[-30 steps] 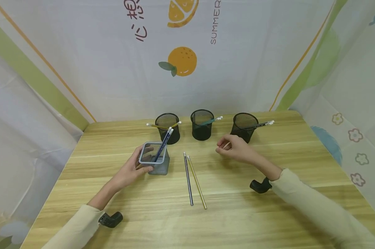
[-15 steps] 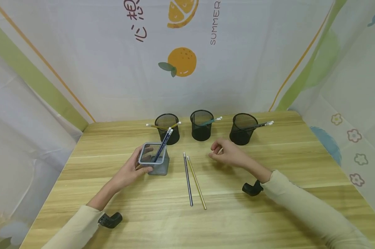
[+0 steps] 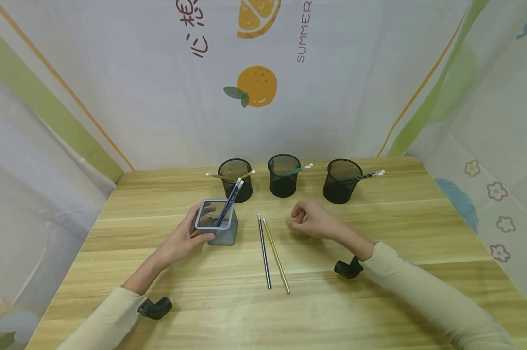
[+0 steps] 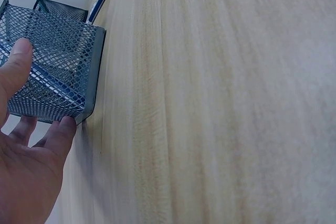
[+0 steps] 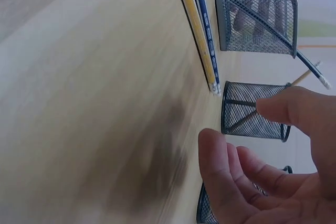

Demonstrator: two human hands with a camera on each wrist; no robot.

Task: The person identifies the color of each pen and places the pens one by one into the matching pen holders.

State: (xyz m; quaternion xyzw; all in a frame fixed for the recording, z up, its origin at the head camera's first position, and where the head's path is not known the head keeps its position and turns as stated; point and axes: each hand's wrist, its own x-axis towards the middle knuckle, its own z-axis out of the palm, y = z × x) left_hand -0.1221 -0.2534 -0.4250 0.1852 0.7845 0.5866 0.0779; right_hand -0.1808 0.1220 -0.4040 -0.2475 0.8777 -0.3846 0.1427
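My left hand [image 3: 180, 241] grips a square grey mesh pencil holder [image 3: 225, 236], thumb on the near side and fingers round the far left side. Dark blue pencils [image 3: 229, 204] with white erasers lean inside it. In the left wrist view, the thumb and fingertips touch the mesh holder [image 4: 50, 61]. My right hand [image 3: 316, 221] hovers over the table, loosely curled, with nothing between thumb and fingers in the right wrist view. To its left lie a blue pencil [image 3: 264, 253] and a yellow pencil [image 3: 277, 257], eraser ends away from me and nearly touching.
Three round black mesh pencil holders stand along the back: the left holder [image 3: 242, 190] with yellow pencils, the middle holder [image 3: 282, 187] with teal ones, the right holder [image 3: 336, 193] with black ones. A printed curtain [image 3: 324, 112] hangs behind the wooden table [image 3: 228, 311].
My right hand has moved left and slightly toward me, away from the right black holder and nearer to the two loose pencils. The left hand and its holder have stayed in place.
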